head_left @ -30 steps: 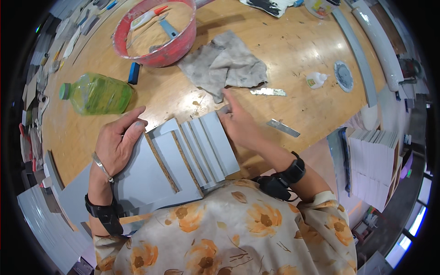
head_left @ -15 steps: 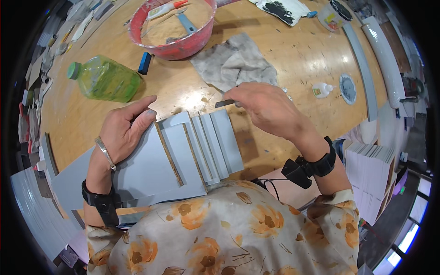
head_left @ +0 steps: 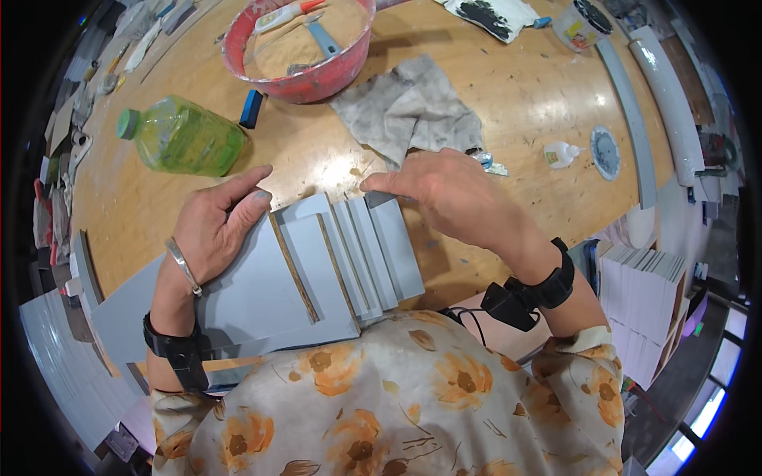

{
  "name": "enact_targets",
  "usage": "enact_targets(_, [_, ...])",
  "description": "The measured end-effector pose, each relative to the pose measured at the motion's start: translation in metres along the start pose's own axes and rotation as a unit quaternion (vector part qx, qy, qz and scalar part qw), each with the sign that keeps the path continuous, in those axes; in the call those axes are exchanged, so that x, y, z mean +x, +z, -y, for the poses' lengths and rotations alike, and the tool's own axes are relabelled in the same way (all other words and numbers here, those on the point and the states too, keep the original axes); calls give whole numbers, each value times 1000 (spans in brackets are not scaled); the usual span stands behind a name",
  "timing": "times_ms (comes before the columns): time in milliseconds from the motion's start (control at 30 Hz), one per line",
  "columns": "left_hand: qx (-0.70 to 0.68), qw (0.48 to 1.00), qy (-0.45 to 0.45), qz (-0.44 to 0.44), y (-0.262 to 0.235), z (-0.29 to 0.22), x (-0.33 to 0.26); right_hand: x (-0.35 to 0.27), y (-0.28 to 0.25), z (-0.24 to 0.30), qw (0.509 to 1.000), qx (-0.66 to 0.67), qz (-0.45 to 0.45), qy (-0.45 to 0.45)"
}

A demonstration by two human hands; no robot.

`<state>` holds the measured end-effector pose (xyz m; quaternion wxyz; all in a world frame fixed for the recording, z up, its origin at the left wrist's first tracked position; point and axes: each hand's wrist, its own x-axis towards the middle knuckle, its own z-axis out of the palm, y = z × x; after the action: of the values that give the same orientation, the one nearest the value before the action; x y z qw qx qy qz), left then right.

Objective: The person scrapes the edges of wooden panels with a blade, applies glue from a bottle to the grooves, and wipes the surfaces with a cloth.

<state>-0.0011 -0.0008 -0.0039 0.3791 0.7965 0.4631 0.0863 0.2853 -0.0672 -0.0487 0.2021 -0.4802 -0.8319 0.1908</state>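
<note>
Several grey boards lie overlapping in a stepped row in front of me, brown strips showing along some of their edges. My left hand rests on the largest board with thumb and forefinger stretched out, pressing on it rather than gripping. Over the far end of the rightmost board, my right hand pinches a small dark grey flat blade, forefinger extended along it. The blade appears to touch that board's far corner. A crumpled grey cloth lies just beyond my right hand.
Beyond the boards stand a red tub of tan powder with tools and a green bottle on its side. A blue block sits between them. Rightward are a small white bottle, a grey-smeared lid and stacked white panels.
My right hand has moved slightly left and nearer, bringing the blade from beyond the boards onto the rightmost board's far end. My left hand stays put.
</note>
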Motion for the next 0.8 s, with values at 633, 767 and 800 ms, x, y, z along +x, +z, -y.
enact_targets(633, [1, 1000, 12, -6, 1, -1, 0, -4, -1, 7, 999, -41, -24, 17])
enact_targets(767, [7, 1000, -11, 15, -1, -2, 0, -2, 1, 7, 999, -21, -41, 8])
enact_targets(800, [19, 999, -20, 32, -2, -2, 1, 0, -1, 5, 999, -38, -26, 16])
